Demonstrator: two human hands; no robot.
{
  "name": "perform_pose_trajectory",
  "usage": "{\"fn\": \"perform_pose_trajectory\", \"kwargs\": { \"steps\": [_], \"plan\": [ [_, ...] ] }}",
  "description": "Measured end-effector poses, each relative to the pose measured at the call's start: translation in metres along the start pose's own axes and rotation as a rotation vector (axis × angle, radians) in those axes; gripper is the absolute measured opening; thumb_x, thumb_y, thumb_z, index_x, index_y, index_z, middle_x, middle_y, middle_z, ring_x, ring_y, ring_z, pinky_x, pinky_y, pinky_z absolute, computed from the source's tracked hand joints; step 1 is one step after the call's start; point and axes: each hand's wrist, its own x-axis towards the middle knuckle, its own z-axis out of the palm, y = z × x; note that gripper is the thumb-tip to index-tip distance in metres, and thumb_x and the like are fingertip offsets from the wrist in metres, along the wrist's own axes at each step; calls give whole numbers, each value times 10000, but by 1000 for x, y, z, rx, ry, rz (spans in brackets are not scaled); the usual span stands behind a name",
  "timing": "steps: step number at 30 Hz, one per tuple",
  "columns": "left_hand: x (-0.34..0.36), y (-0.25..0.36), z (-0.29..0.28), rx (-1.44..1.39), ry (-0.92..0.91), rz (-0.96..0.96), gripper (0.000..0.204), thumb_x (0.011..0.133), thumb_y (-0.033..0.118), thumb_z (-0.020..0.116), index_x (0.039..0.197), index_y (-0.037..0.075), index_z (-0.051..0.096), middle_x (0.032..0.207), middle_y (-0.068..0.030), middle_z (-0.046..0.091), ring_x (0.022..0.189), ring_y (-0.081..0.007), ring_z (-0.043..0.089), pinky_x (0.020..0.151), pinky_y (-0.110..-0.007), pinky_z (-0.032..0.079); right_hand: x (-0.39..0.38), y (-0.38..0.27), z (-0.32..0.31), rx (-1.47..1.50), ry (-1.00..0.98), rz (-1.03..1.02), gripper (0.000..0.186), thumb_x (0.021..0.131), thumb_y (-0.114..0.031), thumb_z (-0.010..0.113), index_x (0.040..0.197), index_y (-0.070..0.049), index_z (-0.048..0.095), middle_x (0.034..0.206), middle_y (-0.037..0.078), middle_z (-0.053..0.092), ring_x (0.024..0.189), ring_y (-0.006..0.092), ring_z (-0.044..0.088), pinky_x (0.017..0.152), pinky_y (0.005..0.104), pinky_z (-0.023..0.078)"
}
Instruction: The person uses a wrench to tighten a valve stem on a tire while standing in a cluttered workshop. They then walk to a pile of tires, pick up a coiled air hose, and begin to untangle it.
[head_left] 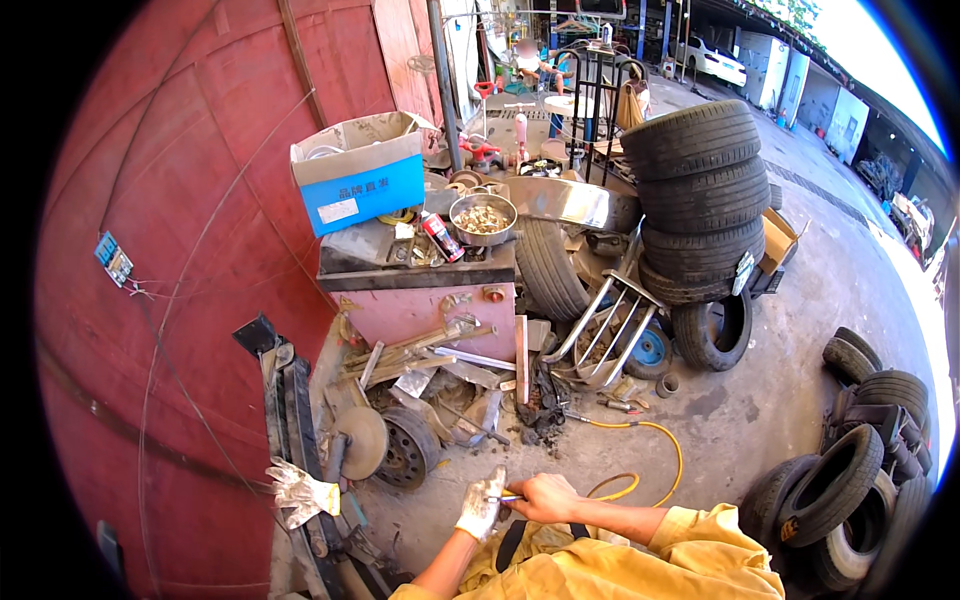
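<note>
Close in front of my body, both hands meet. My left hand [481, 506] wears a soiled white glove, its fingers drawn together. Bare, my right hand [546, 498] is closed right beside it. A thin yellowish piece shows between the two hands; what it belongs to cannot be made out. A yellow hose [681, 458] loops over the floor, and one stretch of it runs in behind my right hand. Its far end has a metal fitting. A second white glove [303, 492] lies to the left on a black metal frame [292, 425].
Ahead stands a pink cabinet [430, 335] bearing a blue box [360, 185], a spray can [442, 237] and a metal bowl [483, 219]. Scrap and a wheel rim [405, 447] lie below. A tyre stack [700, 195] and a hand truck [610, 315] stand right; more tyres [835, 485] lie lower right.
</note>
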Motion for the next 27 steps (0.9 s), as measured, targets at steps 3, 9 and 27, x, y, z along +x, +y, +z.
{"fn": "perform_pose_trajectory", "kwargs": {
  "steps": [3, 9, 27],
  "plan": [
    [17, -4, 9, -298, 93, 13, 509, 952, 478, 549, 596, 115, 525, 493, -45, 500, 377, -164, 456, 356, -317, 328, 13, 8, 15, -2, 116, 33, 288, 873, -356, 580, 993, -112, 678, 731, 199, 660, 715, 420, 639, 654, 528, 482],
    [82, -38, 16, -685, 247, 132, 420, 936, 409, 620, 658, 113, 510, 569, -11, 477, 460, -151, 449, 410, -322, 343, 36, 14, 34, -9, 294, 124, 238, 839, -300, 563, 919, -89, 640, 720, 223, 650, 707, 441, 636, 678, 541, 496],
    [198, -60, 2, -970, 227, 228, 257, 945, 244, 608, 715, 150, 544, 689, 27, 471, 599, -124, 447, 523, -321, 385, 104, 36, 51, 94, 502, 321, 324, 812, -251, 542, 1068, -141, 707, 797, 229, 677, 790, 406, 672, 754, 503, 519]
  ]
}}
